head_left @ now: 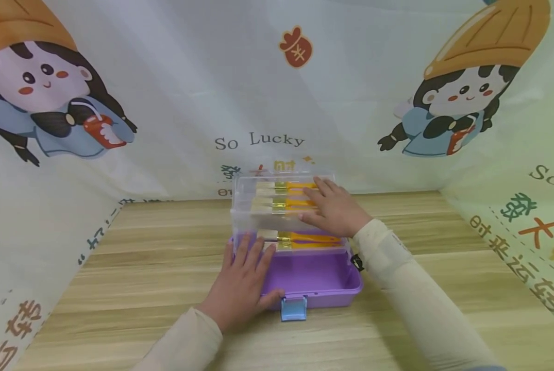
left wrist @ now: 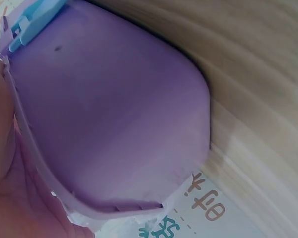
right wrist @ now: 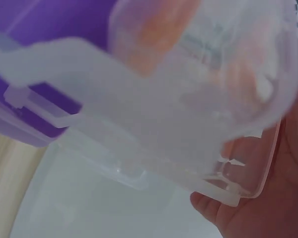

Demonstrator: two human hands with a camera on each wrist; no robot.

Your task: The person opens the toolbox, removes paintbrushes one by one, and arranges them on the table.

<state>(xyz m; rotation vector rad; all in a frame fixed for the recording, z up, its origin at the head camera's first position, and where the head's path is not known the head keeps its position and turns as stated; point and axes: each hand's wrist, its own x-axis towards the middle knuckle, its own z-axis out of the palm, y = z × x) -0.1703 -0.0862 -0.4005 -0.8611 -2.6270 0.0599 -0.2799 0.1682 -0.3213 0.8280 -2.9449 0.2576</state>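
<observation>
Latch (head_left: 294,310) hangs undone at the front edge of the box (head_left: 334,300), mid-table (head_left: 165,288). Left hand (head_left: 240,282), fingers spread, lies over its left edge: pinch risk should the trays (head_left: 243,196) fold. Right hand (head_left: 338,210), spread over the upper tray: uneven pressure could spill brushes (head_left: 283,236).

The box (head_left: 329,300) looks smooth plastic, the tabletop (head_left: 156,278) matt wood.

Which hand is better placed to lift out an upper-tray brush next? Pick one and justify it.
Probably the right hand: it lies over the right end of the upper tray, by the orange brush handles. The left hand sits lower, at the left of the purple box, nearer the lower bristles.
</observation>
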